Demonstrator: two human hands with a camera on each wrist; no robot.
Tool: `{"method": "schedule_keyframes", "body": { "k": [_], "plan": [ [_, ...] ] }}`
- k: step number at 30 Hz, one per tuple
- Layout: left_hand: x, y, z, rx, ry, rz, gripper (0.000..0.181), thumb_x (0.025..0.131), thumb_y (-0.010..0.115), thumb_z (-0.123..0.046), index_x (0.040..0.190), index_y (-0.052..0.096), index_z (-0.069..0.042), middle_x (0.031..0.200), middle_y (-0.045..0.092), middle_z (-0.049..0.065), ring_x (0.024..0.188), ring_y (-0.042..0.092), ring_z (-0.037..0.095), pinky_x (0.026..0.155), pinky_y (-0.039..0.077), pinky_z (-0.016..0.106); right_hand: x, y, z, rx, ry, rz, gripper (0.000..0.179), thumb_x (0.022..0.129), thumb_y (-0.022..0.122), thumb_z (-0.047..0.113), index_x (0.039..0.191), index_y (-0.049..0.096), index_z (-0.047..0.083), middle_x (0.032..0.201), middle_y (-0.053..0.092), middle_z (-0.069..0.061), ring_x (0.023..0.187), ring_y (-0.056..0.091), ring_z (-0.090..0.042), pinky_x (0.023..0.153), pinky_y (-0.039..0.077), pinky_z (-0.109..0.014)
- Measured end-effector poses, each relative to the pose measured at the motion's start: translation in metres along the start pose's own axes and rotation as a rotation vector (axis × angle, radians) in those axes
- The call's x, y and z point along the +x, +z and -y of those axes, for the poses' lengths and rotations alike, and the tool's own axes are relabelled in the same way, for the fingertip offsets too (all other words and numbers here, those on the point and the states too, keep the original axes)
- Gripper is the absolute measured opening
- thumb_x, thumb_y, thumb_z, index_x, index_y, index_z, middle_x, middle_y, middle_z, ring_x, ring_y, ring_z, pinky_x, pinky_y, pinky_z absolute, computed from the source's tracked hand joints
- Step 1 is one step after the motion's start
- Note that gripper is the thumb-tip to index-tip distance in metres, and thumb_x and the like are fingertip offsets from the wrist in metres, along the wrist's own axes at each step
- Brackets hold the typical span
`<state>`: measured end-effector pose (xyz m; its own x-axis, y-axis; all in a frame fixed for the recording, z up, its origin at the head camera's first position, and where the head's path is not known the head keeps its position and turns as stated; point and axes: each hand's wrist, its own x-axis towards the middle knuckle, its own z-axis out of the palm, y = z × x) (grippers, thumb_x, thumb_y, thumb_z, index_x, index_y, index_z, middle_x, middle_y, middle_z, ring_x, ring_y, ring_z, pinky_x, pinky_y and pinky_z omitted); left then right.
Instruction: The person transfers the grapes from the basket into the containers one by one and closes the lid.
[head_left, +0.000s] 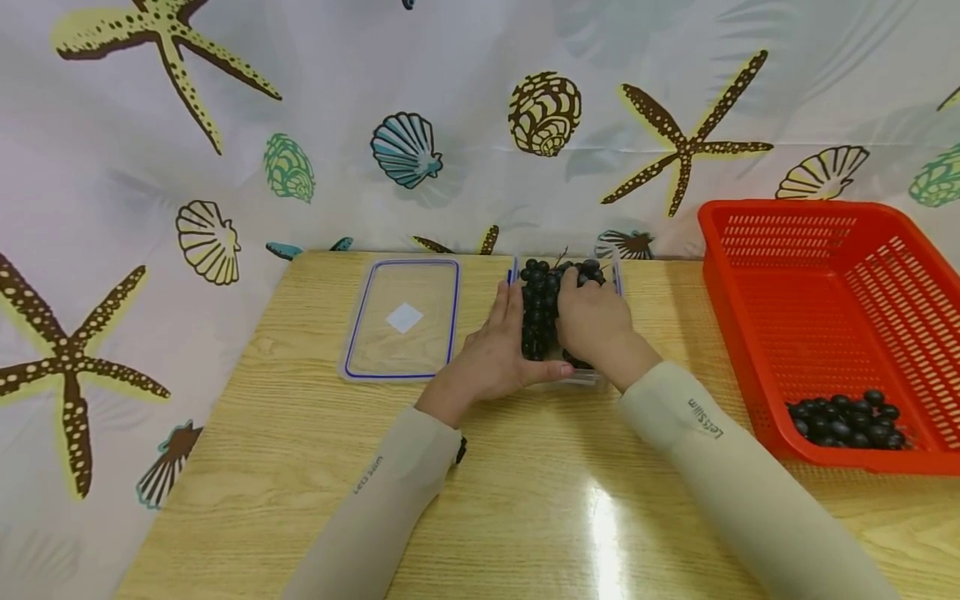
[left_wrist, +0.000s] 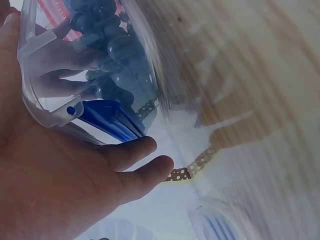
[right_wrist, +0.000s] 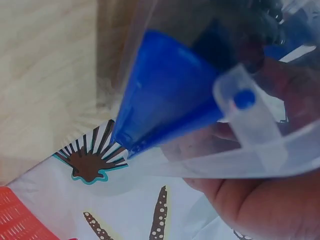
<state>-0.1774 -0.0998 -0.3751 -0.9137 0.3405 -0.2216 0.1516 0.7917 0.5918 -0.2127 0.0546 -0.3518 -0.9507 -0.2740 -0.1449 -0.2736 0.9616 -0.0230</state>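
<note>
A clear plastic container (head_left: 588, 377) with blue side flaps (right_wrist: 165, 90) stands near the table's back edge, filled with dark grapes (head_left: 538, 312). My left hand (head_left: 487, 354) presses its left side with straight fingers, thumb stretched along the front rim. In the left wrist view, two fingertips of the left hand (left_wrist: 65, 175) lie by the blue flap. From above, my right hand (head_left: 596, 321) reaches over the right rim with curled fingers gripping a bunch of the grapes; its fingertips are partly hidden. Through the clear wall, the right hand (right_wrist: 270, 205) shows in the right wrist view.
A clear lid with a blue seal (head_left: 401, 318) lies flat left of the container. At the right stands a red plastic basket (head_left: 738, 333) with loose-looking dark grapes (head_left: 847, 422) in its near corner. A printed curtain (head_left: 465, 75) hangs behind the wooden table (head_left: 525, 500).
</note>
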Motion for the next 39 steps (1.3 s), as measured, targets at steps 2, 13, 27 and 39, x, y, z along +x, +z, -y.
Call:
{"method": "schedule_keyframes", "body": {
  "k": [2, 13, 27, 39],
  "plan": [
    [0.0, 0.0, -0.001, 0.0, 0.001, -0.004, 0.127, 0.085, 0.07, -0.068, 0.16, -0.016, -0.012, 0.165, -0.021, 0.012, 0.149, 0.02, 0.039, 0.114, 0.019, 0.063, 0.002, 0.001, -0.001, 0.005, 0.003, -0.018, 0.077, 0.099, 0.065, 0.024, 0.155, 0.025, -0.011, 0.133, 0.055, -0.035, 0.117, 0.057, -0.048, 0.092, 0.051, -0.052],
    [0.0, -0.001, -0.001, 0.042, -0.008, 0.003, 0.13, 0.082, 0.069, -0.071, 0.16, -0.016, -0.012, 0.166, -0.02, 0.01, 0.148, 0.02, 0.041, 0.115, 0.02, 0.061, 0.009, -0.001, -0.008, 0.095, 0.002, -0.008, 0.076, 0.103, 0.061, 0.03, 0.159, 0.023, -0.003, 0.138, 0.053, -0.031, 0.118, 0.057, -0.042, 0.09, 0.051, -0.052],
    [0.002, 0.0, 0.0, -0.002, -0.019, 0.024, 0.131, 0.081, 0.069, -0.072, 0.159, -0.02, -0.017, 0.164, -0.027, 0.004, 0.149, 0.02, 0.036, 0.114, 0.023, 0.062, -0.007, -0.064, -0.022, 0.221, -0.012, -0.149, 0.046, 0.104, 0.055, 0.026, 0.141, 0.057, 0.0, 0.129, 0.065, -0.02, 0.112, 0.063, -0.039, 0.094, 0.05, -0.053],
    [0.001, 0.001, 0.0, -0.032, -0.047, 0.033, 0.139, 0.073, 0.072, -0.077, 0.159, -0.023, -0.021, 0.166, -0.022, 0.006, 0.133, 0.047, 0.043, 0.106, 0.036, 0.06, -0.042, -0.117, -0.055, 0.372, -0.116, -0.176, 0.047, 0.106, 0.046, 0.029, 0.149, 0.051, 0.008, 0.131, 0.063, -0.022, 0.102, 0.065, -0.036, 0.083, 0.051, -0.052]
  ]
}}
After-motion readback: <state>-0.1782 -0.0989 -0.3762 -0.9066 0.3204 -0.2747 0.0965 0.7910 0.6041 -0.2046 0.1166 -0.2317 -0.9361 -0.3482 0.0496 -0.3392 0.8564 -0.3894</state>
